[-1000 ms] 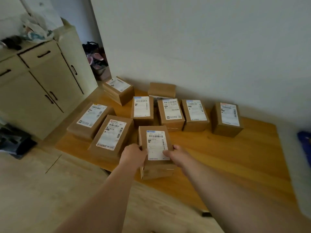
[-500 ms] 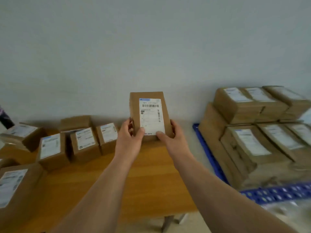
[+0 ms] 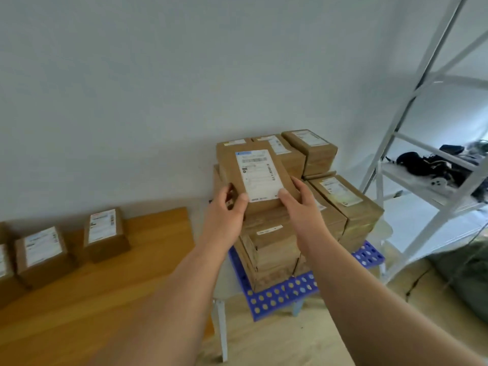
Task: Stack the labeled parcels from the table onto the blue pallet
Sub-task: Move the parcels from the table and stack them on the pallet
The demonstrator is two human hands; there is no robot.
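Observation:
A brown cardboard parcel (image 3: 257,175) with a white label faces up between my hands. My left hand (image 3: 227,212) grips its near left corner and my right hand (image 3: 301,204) grips its near right corner. I hold it above the near left part of a stack of labeled parcels (image 3: 343,202) standing on the blue pallet (image 3: 274,297). Whether it touches the stack below is hidden by the parcel itself. More labeled parcels (image 3: 104,233) remain on the wooden table (image 3: 132,281) at the left.
A white wall runs behind the table and pallet. A white metal shelf rack (image 3: 412,159) with dark items stands to the right. A dark green bag (image 3: 464,281) lies on the floor at the lower right. A white table leg (image 3: 221,328) stands beside the pallet.
Both hands lifted the parcel off the table and carried it rightward. It now sits over the pallet's stack, and my view has turned from the table to the pallet.

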